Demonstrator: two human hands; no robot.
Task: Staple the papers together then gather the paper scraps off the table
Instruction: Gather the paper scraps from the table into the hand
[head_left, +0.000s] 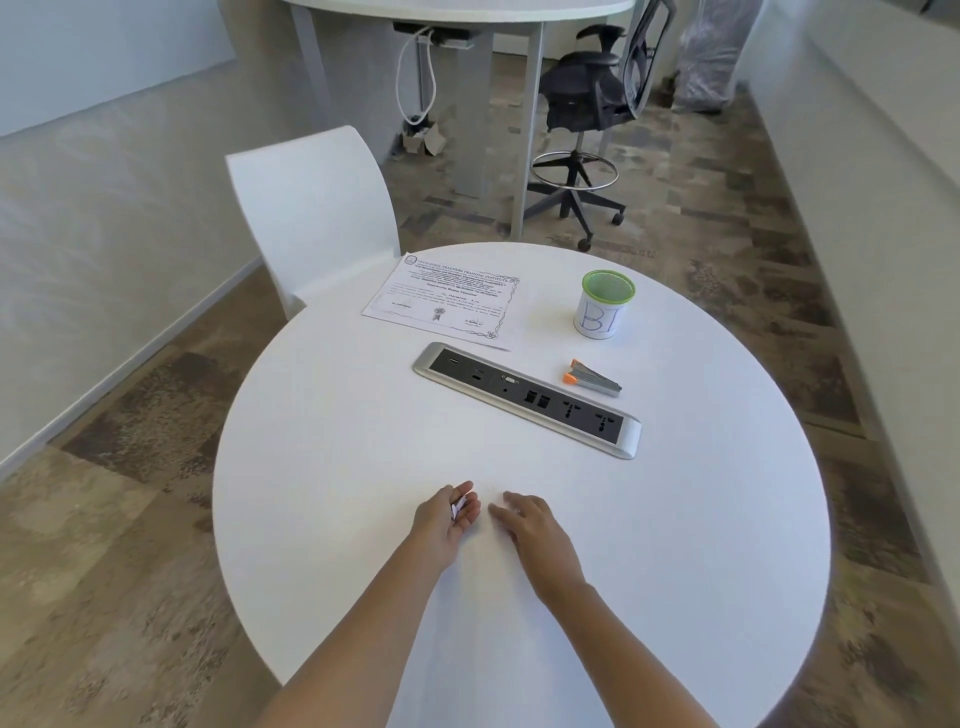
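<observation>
Left hand (447, 517) cupped around paper scraps (459, 506) at lower centre as a catch; right hand (530, 522) flat, empty, sweeping toward it.

Printed papers (441, 301) flat far left, orange-tipped stapler (593, 378) right, white scraps (459, 507) near edge

- The papers (441, 301) are laid flat on the far left part of the desk (337, 467), just behind the socket strip (527, 399).
- The socket strip is set into the middle of the desk, running from far left to near right.
- The cup (605, 304) is stood upright at the far right, well apart from the papers.
- The stapler (592, 378) is placed between the cup and the socket strip, just beside the strip.
- Both hands are held at the near middle of the desk, the left hand (448, 517) beside the right hand (530, 525).
- Paper scraps (459, 507) are cupped in the left hand.
- A chair (311, 218) is positioned behind the desk on the left.
</observation>
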